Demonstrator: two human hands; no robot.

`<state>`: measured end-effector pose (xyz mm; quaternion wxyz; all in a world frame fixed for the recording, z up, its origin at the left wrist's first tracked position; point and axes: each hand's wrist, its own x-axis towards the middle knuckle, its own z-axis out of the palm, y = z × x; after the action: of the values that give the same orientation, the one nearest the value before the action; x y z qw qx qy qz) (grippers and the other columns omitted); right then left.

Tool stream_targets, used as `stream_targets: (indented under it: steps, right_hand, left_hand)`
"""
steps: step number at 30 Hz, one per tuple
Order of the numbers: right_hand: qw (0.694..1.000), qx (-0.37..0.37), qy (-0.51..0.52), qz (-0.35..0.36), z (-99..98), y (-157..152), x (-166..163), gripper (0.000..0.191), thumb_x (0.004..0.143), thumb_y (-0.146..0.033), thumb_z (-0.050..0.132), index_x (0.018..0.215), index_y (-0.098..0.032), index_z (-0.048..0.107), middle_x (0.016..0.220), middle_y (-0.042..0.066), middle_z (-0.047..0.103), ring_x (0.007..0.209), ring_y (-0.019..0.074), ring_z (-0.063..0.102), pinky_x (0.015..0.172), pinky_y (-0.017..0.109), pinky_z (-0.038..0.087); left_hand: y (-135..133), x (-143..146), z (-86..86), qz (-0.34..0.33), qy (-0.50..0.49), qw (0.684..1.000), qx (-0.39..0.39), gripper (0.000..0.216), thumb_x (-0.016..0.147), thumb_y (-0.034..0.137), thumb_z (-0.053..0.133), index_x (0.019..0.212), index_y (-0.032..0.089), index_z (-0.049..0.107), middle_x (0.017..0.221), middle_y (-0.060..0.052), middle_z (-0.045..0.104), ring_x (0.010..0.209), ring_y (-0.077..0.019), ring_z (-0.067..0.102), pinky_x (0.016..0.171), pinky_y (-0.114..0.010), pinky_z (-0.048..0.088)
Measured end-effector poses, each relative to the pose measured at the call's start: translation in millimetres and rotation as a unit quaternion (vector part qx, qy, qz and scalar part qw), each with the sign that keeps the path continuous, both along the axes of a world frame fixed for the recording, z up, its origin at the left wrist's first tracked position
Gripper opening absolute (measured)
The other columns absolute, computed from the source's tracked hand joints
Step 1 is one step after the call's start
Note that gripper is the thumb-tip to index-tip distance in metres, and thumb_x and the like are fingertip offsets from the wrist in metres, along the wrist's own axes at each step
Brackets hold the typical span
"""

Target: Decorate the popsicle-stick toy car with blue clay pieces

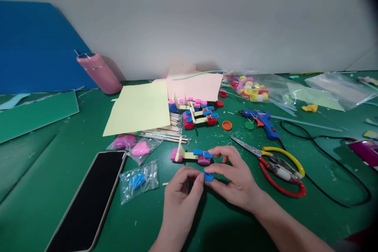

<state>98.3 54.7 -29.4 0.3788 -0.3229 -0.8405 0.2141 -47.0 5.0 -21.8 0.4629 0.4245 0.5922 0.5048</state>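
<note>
Between my two hands is a small piece of blue clay (208,176), pinched at its left end by the thumb and finger of my left hand (184,189). The thumb and middle finger of my right hand (236,177) close on its other side, while the index finger reaches up to the little toy scooter (189,155) just beyond. That scooter has pink wheels, a pale yellow body with an upright post, and blue pieces on its right end. Further back stand similar toy scooters (200,118) with red, blue and pink parts.
Left of my hands lie a phone (88,201) and a bag of blue clay (138,182). On the right are scissors (276,165) and a blue glue gun (261,120) with its black cord. Thin sticks (165,132), yellow paper (141,106) and a pink tumbler (99,73) stand behind.
</note>
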Motion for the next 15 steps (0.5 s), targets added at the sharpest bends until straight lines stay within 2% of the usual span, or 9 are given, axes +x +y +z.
stream_targets:
  steps: [5,9,15]
  right_hand:
    - [1.000,-0.004,-0.006,0.002,-0.9,1.0,0.6,0.026,0.074,-0.020,0.060,0.101,-0.023,0.059,0.111,0.006,0.046,0.102,0.0207,0.045,0.076,0.031,0.042]
    - [1.000,-0.008,-0.015,0.004,-1.2,1.5,0.6,0.020,0.075,-0.021,0.060,0.095,-0.023,0.062,0.111,0.006,0.046,0.103,0.0205,0.045,0.081,0.033,0.040]
    - [1.000,-0.006,-0.005,0.003,-1.0,1.0,0.5,0.017,0.074,-0.021,0.061,0.091,-0.024,0.063,0.111,0.005,0.047,0.102,0.0203,0.045,0.080,0.032,0.040]
  left_hand:
    - [-0.8,-0.8,-6.6,-0.006,0.017,1.000,0.023,0.010,0.074,0.023,0.056,0.065,0.018,0.058,0.064,0.001,0.053,0.061,-0.0125,0.048,0.056,-0.023,0.037]
    - [-0.8,-2.2,-8.9,-0.021,0.039,0.998,0.051,0.008,0.075,0.021,0.055,0.068,0.018,0.057,0.068,0.000,0.053,0.063,-0.0126,0.049,0.058,-0.024,0.038]
    - [-2.3,-4.0,-8.7,-0.030,0.042,0.996,0.068,0.008,0.075,0.020,0.054,0.069,0.018,0.058,0.068,0.000,0.053,0.065,-0.0129,0.049,0.059,-0.024,0.038]
